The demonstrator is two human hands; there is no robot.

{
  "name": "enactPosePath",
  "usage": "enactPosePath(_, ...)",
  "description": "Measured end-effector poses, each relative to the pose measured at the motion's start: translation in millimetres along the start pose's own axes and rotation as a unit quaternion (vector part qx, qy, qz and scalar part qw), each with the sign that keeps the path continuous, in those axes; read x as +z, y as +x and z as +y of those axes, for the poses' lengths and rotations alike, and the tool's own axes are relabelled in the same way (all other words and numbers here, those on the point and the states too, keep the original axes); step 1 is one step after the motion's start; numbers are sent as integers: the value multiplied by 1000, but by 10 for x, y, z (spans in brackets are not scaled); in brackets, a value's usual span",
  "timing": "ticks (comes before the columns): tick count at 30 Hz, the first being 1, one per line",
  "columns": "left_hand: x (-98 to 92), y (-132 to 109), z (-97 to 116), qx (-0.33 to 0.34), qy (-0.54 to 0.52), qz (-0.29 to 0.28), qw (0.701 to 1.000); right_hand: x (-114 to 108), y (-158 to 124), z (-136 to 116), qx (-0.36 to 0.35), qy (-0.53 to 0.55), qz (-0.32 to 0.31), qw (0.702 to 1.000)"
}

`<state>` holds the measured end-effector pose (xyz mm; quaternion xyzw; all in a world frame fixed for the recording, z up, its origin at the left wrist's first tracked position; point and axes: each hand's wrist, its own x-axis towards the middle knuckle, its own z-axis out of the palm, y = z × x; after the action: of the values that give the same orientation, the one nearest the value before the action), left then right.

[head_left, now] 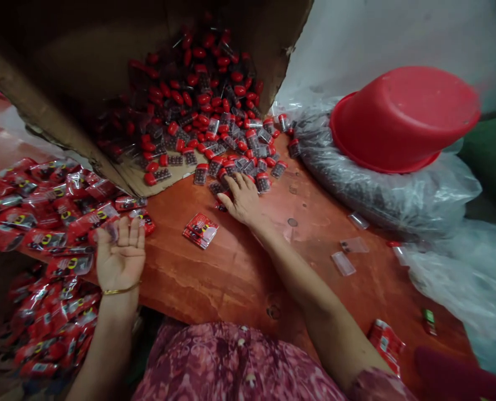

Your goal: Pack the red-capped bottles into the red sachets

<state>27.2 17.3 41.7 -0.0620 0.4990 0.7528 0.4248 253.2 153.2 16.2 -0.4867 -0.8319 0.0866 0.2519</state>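
Observation:
My left hand (122,256), a gold bangle at its wrist, is palm up with its fingers stretched out, beside a heap of filled red packets (68,214). My right hand (243,200) reaches palm down, fingers apart, onto the front edge of a pile of small clear containers with red caps (251,139). Dark round pieces show inside these containers. Part of one lies under my right thumb, and I cannot tell if the fingers touch others. Between my hands a small stack of flat red printed cards (200,230) lies on the table.
A cardboard box (147,181) on its side holds most of the containers. At right, a red tub (406,120) rests upside down on a filled plastic bag (398,195). Clear empty containers (343,263), a crumpled red packet (387,345) and a small green item (429,321) lie on the table (231,278).

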Motion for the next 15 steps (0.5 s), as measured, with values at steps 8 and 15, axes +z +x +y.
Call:
enactPosePath(8, -10, -219, -181, -83, 196, -92, 973, -6, -470, 345, -57, -95, -84, 990)
enactPosePath(15, 224, -153, -658, 339, 603, -279, 666, -342, -1191, 636, -39, -104, -30, 993)
